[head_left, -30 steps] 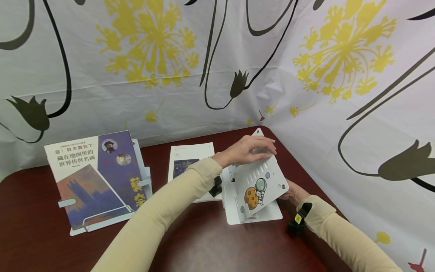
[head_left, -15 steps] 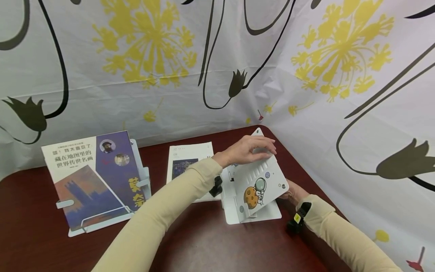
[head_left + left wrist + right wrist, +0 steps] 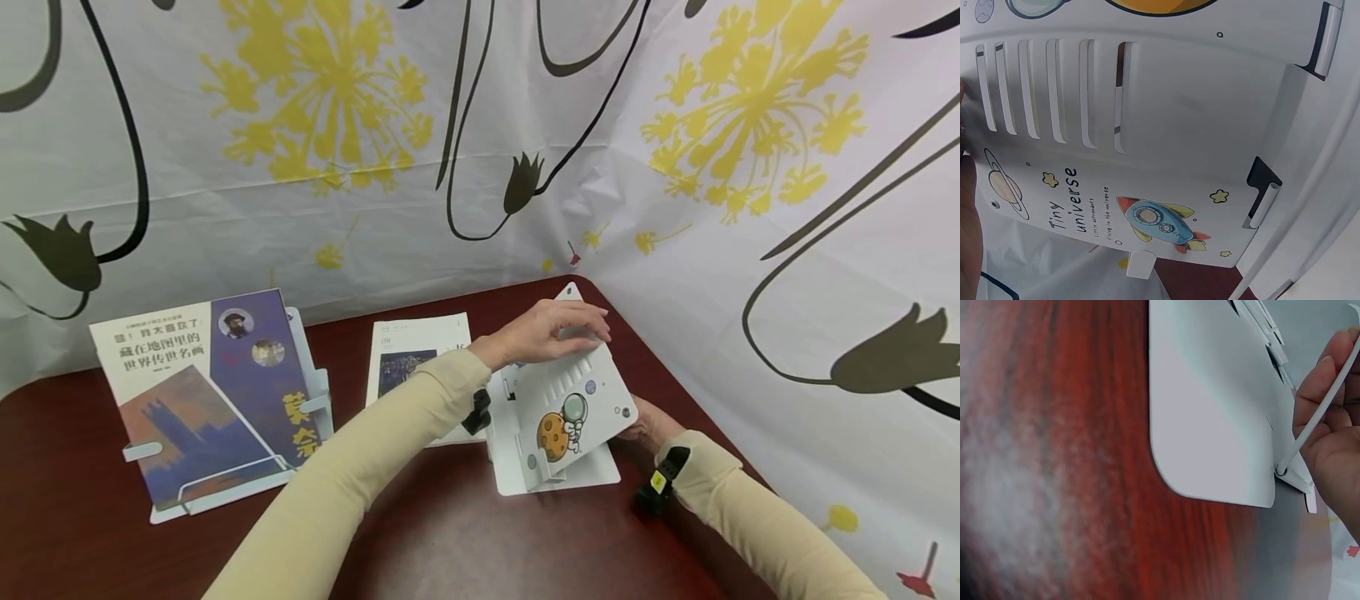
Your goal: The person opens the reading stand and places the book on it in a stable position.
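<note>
A white metal book stand with space cartoons is partly unfolded on the table, its panel leaning over a flat base plate. My left hand holds the panel's upper edge. The left wrist view shows the slotted panel close up, with a rocket print and part of my hand at the left border. Behind the panel, my right hand is mostly hidden in the head view. In the right wrist view that hand has its curled fingers around a thin white wire leg.
On the left, another book stand bears a purple and cream book. A white book lies at the back middle, partly behind my left forearm. Patterned cloth hangs along the back and right of the dark red table.
The camera view shifts slightly. Both hands keep their places on the book stand, and the stand's pose looks the same.
</note>
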A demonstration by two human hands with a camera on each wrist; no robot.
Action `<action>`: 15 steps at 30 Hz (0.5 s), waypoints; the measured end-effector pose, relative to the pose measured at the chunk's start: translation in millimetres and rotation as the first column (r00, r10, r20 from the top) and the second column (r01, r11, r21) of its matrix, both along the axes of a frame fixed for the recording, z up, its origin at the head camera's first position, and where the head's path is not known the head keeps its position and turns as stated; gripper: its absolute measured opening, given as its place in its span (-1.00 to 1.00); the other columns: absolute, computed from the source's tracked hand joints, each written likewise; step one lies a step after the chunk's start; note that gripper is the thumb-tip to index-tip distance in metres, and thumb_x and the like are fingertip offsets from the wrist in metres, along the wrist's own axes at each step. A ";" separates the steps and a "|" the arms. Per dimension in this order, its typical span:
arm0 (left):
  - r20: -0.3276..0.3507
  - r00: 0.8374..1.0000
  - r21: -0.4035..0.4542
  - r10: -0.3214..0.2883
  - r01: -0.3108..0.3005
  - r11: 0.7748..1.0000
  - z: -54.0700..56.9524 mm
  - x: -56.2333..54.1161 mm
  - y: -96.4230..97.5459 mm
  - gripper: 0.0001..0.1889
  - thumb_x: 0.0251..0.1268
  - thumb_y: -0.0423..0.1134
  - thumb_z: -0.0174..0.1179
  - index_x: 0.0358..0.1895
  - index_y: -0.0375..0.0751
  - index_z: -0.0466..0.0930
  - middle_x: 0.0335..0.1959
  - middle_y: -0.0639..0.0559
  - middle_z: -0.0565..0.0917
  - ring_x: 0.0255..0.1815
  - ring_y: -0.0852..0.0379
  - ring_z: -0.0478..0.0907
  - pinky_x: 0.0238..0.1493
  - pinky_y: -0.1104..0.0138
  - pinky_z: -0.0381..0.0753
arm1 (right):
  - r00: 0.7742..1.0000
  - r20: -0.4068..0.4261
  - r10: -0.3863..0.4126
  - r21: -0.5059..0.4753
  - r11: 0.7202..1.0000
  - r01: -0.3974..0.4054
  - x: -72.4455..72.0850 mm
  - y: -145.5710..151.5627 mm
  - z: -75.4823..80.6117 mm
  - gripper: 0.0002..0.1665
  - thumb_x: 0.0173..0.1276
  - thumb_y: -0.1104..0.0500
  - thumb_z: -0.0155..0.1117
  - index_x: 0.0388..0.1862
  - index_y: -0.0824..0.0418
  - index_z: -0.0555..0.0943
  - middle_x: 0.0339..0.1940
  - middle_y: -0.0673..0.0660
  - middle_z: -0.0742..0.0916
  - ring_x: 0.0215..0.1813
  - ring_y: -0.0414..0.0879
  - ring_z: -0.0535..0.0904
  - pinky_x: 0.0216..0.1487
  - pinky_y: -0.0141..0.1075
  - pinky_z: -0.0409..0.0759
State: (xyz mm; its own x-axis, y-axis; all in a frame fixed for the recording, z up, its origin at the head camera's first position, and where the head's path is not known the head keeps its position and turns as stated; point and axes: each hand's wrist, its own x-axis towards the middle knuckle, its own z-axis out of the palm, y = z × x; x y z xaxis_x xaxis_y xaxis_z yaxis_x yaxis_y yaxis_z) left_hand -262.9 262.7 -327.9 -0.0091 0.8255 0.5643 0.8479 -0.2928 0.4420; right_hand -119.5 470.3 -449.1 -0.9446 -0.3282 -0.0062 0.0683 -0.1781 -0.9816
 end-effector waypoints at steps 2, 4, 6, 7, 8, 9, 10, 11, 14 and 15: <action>-0.007 1.000 0.001 0.000 0.000 1.000 -0.2 0.0 -0.2 -0.86 0.26 -0.31 0.21 -0.15 -0.15 0.67 -0.04 0.05 0.67 0.27 0.21 0.41 0.24 0.56 0.29 | 0.998 0.018 -0.052 0.049 0.997 0.052 11.0 -16.4 24.3 -0.83 0.22 0.20 0.30 -0.30 -0.11 0.65 -0.61 -0.24 0.61 -0.68 -0.50 0.26 -0.68 -0.48 -0.11; -0.014 1.000 0.002 0.002 -0.002 1.000 -0.5 -0.3 -0.3 -0.86 0.27 -0.31 0.21 -0.15 -0.15 0.67 -0.04 0.05 0.67 0.27 0.21 0.41 0.24 0.56 0.29 | 0.999 0.002 -0.041 0.033 0.999 0.041 11.6 -18.2 24.6 -0.82 0.23 0.24 0.27 -0.28 -0.07 0.64 -0.63 -0.24 0.59 -0.70 -0.49 0.22 -0.68 -0.47 -0.12; -0.021 1.000 0.002 0.004 -0.004 1.000 -0.7 -0.7 -0.5 -0.86 0.27 -0.31 0.21 -0.15 -0.16 0.67 -0.04 0.05 0.67 0.27 0.21 0.41 0.24 0.56 0.29 | 0.999 -0.037 0.005 0.010 1.000 -0.005 2.0 -2.0 0.0 -0.79 0.26 0.31 0.24 -0.20 0.02 0.64 -0.61 -0.19 0.62 -0.72 -0.48 0.23 -0.74 -0.50 -0.05; -0.025 1.000 0.002 0.004 -0.004 1.000 -0.5 -0.4 -0.3 -0.86 0.27 -0.31 0.21 -0.15 -0.16 0.67 -0.04 0.05 0.67 0.27 0.21 0.41 0.24 0.56 0.29 | 0.998 -0.056 0.030 0.004 1.000 -0.029 -5.4 12.9 -20.7 -0.78 0.28 0.32 0.22 -0.17 0.05 0.63 -0.60 -0.18 0.63 -0.72 -0.48 0.24 -0.76 -0.50 -0.02; -0.030 1.000 0.002 0.005 -0.005 1.000 -0.5 -0.2 -0.1 -0.86 0.27 -0.31 0.20 -0.15 -0.16 0.67 -0.04 0.05 0.67 0.27 0.21 0.41 0.24 0.56 0.29 | 0.997 -0.060 0.052 -0.015 0.998 -0.053 -13.6 27.8 -41.7 -0.76 0.26 0.34 0.23 -0.13 0.09 0.62 -0.57 -0.14 0.65 -0.71 -0.47 0.28 -0.77 -0.51 0.03; -0.032 0.999 0.002 0.006 -0.006 1.000 -0.5 -0.1 -0.1 -0.86 0.27 -0.31 0.20 -0.15 -0.16 0.67 -0.04 0.05 0.67 0.27 0.21 0.41 0.24 0.57 0.28 | 0.993 -0.075 0.096 -0.053 0.994 -0.100 -24.8 44.8 -67.0 -0.68 0.23 0.41 0.22 -0.06 0.14 0.61 -0.50 -0.09 0.70 -0.66 -0.44 0.39 -0.74 -0.54 0.18; -0.034 0.999 0.003 0.007 -0.007 1.000 -0.4 0.0 -0.1 -0.86 0.27 -0.31 0.20 -0.15 -0.16 0.67 -0.04 0.04 0.67 0.27 0.20 0.41 0.24 0.56 0.28 | 0.987 -0.083 0.138 -0.098 0.984 -0.145 -35.4 60.2 -89.6 -0.60 0.22 0.48 0.17 0.00 0.19 0.60 -0.42 -0.03 0.73 -0.58 -0.41 0.50 -0.67 -0.55 0.35; -0.035 0.999 0.004 0.009 -0.009 1.000 -0.3 0.2 -0.2 -0.86 0.27 -0.31 0.20 -0.15 -0.15 0.67 -0.04 0.03 0.67 0.27 0.20 0.42 0.24 0.56 0.28 | 0.983 -0.078 0.169 -0.132 0.975 -0.178 -46.6 78.8 -115.9 -0.54 0.22 0.49 0.17 0.08 0.18 0.58 -0.30 0.03 0.76 -0.46 -0.35 0.60 -0.59 -0.52 0.46; -0.031 0.999 0.003 0.010 -0.010 1.000 -0.4 0.7 -0.4 -0.87 0.28 -0.31 0.20 -0.15 -0.15 0.67 -0.04 0.03 0.67 0.27 0.20 0.41 0.24 0.56 0.28 | 0.983 -0.032 0.180 -0.195 0.964 -0.183 -62.6 101.3 -151.1 -0.48 0.23 0.55 0.11 0.14 0.23 0.56 -0.10 0.11 0.74 -0.20 -0.20 0.67 -0.38 -0.41 0.61; -0.026 1.000 0.002 0.007 -0.007 1.000 -0.4 0.8 -0.3 -0.87 0.27 -0.32 0.20 -0.15 -0.15 0.67 -0.04 0.03 0.67 0.27 0.19 0.41 0.24 0.56 0.28 | 0.979 -0.046 0.199 -0.204 0.957 -0.204 -64.0 100.0 -151.2 -0.49 0.25 0.55 0.08 0.16 0.25 0.55 -0.05 0.12 0.73 -0.12 -0.17 0.67 -0.29 -0.38 0.63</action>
